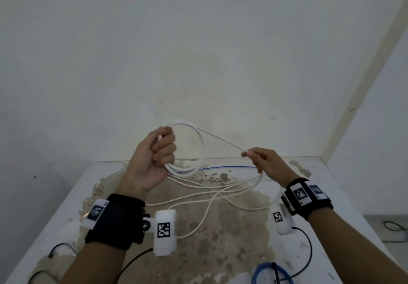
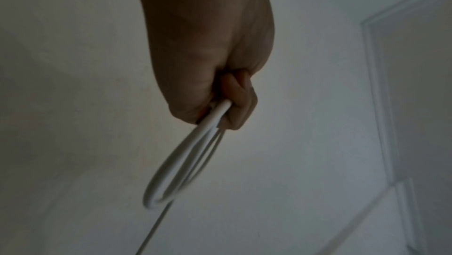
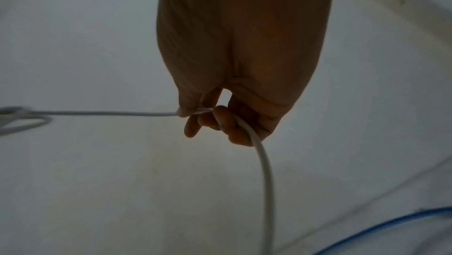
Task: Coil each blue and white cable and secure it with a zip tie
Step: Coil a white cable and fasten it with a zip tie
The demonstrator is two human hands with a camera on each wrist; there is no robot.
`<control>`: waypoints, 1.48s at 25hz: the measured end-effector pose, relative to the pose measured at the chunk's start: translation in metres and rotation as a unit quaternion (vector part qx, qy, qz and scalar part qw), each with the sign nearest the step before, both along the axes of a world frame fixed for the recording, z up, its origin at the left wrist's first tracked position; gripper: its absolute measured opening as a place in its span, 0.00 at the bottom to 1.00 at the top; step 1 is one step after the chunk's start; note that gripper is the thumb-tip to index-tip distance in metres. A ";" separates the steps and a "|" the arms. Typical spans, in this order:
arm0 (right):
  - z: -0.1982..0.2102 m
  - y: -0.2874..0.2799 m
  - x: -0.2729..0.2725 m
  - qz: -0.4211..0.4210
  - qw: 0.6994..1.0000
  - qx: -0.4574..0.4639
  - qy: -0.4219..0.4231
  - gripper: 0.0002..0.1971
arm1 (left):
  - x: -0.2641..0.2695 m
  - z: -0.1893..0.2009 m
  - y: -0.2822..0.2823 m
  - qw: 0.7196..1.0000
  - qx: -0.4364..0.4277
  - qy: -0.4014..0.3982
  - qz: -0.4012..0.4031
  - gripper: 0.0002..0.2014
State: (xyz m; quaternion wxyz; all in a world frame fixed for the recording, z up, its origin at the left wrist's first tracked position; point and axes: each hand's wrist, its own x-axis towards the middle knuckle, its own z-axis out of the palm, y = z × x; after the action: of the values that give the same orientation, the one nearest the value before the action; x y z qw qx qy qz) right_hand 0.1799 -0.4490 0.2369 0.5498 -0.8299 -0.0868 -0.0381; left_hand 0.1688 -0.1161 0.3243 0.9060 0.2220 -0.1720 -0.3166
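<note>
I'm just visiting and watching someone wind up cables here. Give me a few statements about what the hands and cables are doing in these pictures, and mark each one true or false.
1. The left hand grips a few loops of the white cable. True.
2. The right hand is empty and rests on the table. False: it pinches a stretch of the white cable and is raised above the table.
3. Much of the white cable lies loose on the table. True.
4. The blue cable is held in the left hand. False: it lies on the table at the near edge, below the right arm; neither hand touches it.
5. A zip tie is already fastened round the white loops. False: no tie shows on them.
</note>
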 end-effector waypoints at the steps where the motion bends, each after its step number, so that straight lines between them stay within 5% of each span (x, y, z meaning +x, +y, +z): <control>1: -0.008 -0.010 0.002 -0.027 0.999 -0.022 0.001 0.11 | 0.003 0.000 0.011 0.999 -0.019 0.008 0.031 0.12; 4: -0.013 -0.022 0.009 -0.062 0.988 -0.137 -0.018 0.11 | 0.005 -0.002 0.025 0.973 0.044 0.047 0.223 0.18; 8: 0.028 0.030 -0.009 0.126 0.917 -0.375 -0.047 0.14 | 0.012 -0.011 -0.004 0.918 0.192 0.050 0.344 0.18; 11: 0.074 0.077 -0.038 0.232 0.907 -0.335 -0.108 0.11 | 0.008 -0.018 -0.029 0.888 0.319 0.017 0.329 0.18; 15: 0.114 0.086 -0.038 0.220 0.933 -0.210 -0.193 0.05 | -0.016 -0.016 -0.047 0.859 0.457 -0.094 0.214 0.17; 18: 0.117 0.075 -0.018 0.152 0.967 -0.137 -0.148 0.05 | -0.022 -0.008 -0.047 0.909 0.405 -0.073 0.071 0.14; 21: 0.102 0.064 -0.006 0.099 0.987 -0.068 -0.108 0.08 | -0.019 -0.001 -0.040 0.974 0.228 0.008 -0.002 0.15; 25: 0.055 0.032 0.001 0.042 0.996 -0.059 -0.047 0.12 | -0.007 -0.001 -0.018 0.989 0.130 0.031 0.065 0.13; 28: 0.006 -0.009 0.000 0.032 0.979 -0.198 0.028 0.13 | 0.007 0.000 0.016 0.997 0.023 0.043 0.065 0.14; 32: 0.012 -0.010 -0.020 0.092 0.934 -0.337 0.076 0.14 | 0.010 0.003 0.021 0.954 0.157 0.069 0.244 0.17; 35: 0.063 0.034 -0.045 0.210 0.902 -0.377 -0.007 0.10 | 0.009 -0.008 -0.012 0.931 0.234 0.078 0.270 0.19; 37: 0.096 0.058 -0.057 0.252 0.911 -0.319 -0.072 0.08 | 0.002 -0.011 -0.036 0.916 0.303 0.067 0.256 0.20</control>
State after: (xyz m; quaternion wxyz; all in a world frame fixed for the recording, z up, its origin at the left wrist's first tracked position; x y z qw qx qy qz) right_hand 0.1229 -0.3907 0.3327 0.2393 -0.9065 -0.3404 0.0718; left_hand 0.1704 -0.1517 0.3129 0.8548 0.5005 0.0559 -0.1251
